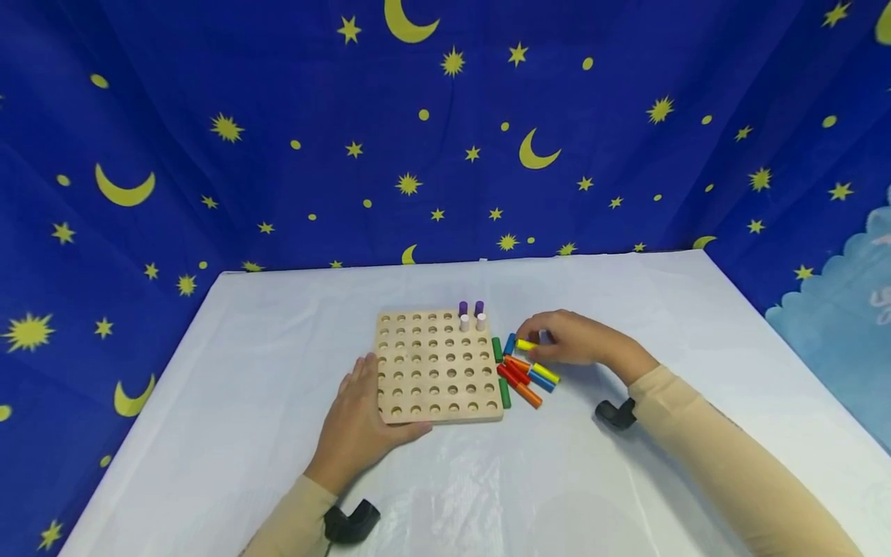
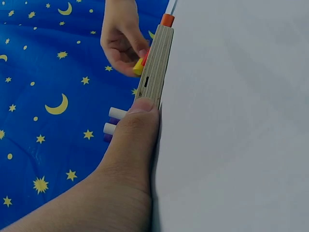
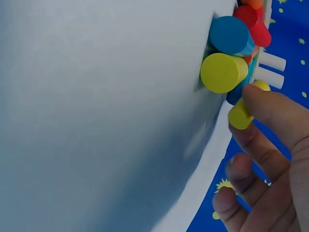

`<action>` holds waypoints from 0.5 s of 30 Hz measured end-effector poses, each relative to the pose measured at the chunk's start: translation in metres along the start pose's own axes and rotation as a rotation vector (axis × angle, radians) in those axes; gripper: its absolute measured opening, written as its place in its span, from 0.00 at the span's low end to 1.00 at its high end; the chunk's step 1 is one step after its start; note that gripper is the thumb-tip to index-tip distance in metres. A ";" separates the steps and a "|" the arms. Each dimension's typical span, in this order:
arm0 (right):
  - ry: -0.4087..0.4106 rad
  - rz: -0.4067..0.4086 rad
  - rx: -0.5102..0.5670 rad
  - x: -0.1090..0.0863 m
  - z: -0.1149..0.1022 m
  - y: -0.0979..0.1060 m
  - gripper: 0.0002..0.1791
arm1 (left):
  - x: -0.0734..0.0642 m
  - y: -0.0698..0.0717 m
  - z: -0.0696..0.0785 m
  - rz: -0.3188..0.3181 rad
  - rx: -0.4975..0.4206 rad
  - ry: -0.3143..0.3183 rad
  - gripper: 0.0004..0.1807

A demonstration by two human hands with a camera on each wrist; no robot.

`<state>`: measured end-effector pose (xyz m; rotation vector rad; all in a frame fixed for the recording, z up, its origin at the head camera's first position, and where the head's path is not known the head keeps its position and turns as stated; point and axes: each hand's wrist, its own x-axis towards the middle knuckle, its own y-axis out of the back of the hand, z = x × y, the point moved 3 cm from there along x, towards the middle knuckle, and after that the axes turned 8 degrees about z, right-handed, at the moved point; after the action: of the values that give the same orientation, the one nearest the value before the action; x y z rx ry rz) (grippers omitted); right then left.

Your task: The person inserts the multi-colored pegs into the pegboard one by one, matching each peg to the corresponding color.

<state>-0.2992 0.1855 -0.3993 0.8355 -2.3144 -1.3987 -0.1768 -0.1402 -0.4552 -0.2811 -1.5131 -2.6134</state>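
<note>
Pinching a yellow peg (image 1: 526, 345) just right of the wooden board (image 1: 407, 367), the right hand (image 1: 572, 339) shows in the head view; the peg's long axis runs nearly crosswise. The left hand (image 1: 358, 422) spreads wide around 1 board corner. The left wrist view alone reveals a dark slot (image 2: 147, 81) in the board's edge. In the right wrist view, the peg slants, 1 flat end facing the camera.

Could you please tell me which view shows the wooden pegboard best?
The head view, showing the pegboard from above with its holes. The left wrist view gives its edge, partly behind the left thumb; the right wrist view, barely a sliver behind pegs.
</note>
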 end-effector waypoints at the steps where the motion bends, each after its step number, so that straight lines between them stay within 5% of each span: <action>1: -0.002 0.015 0.015 0.000 0.001 0.001 0.14 | 0.000 0.000 0.000 0.001 0.001 -0.001 0.79; 15: -0.032 0.203 0.143 0.016 -0.005 0.003 0.12 | -0.001 -0.001 -0.001 0.012 0.004 -0.005 0.80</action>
<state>-0.3101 0.1734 -0.3950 0.5985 -2.4683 -1.1813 -0.1763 -0.1404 -0.4568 -0.2963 -1.5130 -2.6018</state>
